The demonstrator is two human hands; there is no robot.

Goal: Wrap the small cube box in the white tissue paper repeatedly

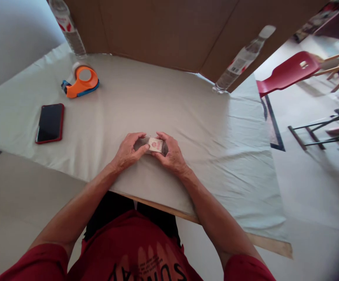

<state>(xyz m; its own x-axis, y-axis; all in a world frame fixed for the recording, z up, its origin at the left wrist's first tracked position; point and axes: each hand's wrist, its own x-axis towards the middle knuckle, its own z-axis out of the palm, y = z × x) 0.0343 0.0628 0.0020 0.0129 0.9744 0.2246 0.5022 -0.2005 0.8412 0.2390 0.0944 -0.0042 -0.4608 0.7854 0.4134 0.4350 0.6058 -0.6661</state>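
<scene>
A small white box (156, 144) with red print, about the size of a pack of playing cards, sits between my hands near the table's front edge. My left hand (131, 150) curves round its left side, with the thumb on the box's left edge. On the right end, the fingers and thumb of my right hand (172, 154) are closed about the box. Its underside is hidden, so I cannot tell whether it rests on the cloth.
A pale cloth (146, 101) covers the table. To the left lie a phone (50, 123) with a red edge and an orange tape dispenser (83, 82). Two bottles (241, 62) stand by a brown cardboard panel (163, 31) at the back. A red chair (289, 74) is on the right.
</scene>
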